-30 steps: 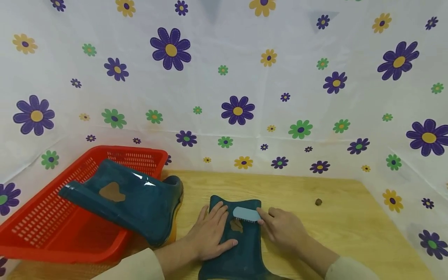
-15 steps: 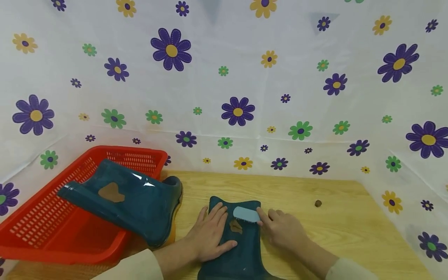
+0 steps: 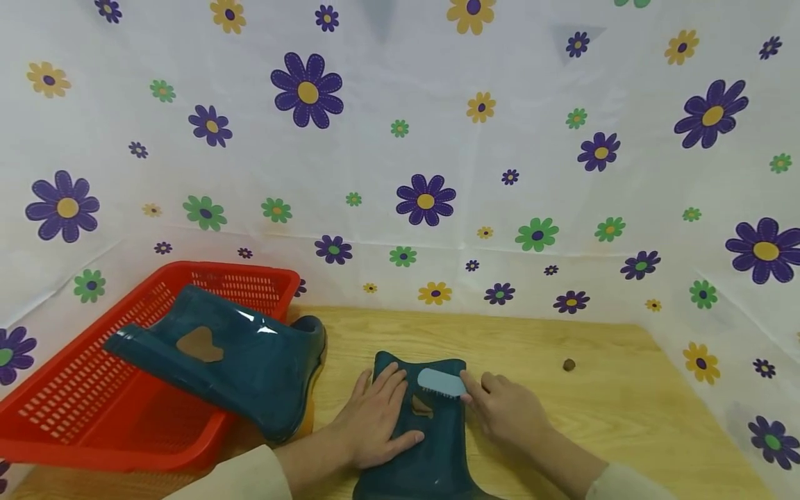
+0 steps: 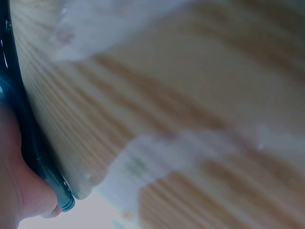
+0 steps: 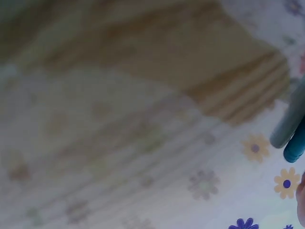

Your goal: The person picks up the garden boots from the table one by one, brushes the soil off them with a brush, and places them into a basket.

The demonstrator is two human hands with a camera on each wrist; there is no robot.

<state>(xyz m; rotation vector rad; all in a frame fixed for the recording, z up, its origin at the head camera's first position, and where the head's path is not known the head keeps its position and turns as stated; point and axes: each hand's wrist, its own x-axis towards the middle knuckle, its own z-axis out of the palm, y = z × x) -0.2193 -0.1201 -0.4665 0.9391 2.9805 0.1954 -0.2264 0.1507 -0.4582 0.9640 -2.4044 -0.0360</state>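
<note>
Brush — partly unseen in right hand

A white sheet forms the back wall and both side walls. It is scattered with large and small flowers: purple flowers with yellow or green centres, yellow flowers with purple centres, and green flowers. A shallow crease runs across the lower back, and slanting creases mark the sides. Near the top are faint grey pointed patches. Below stands a pale yellow wooden table with visible grain, its far edge meeting the sheet. The light is soft and fairly even. In both wrist views, wood and flowered sheet are largely blurred.
</note>
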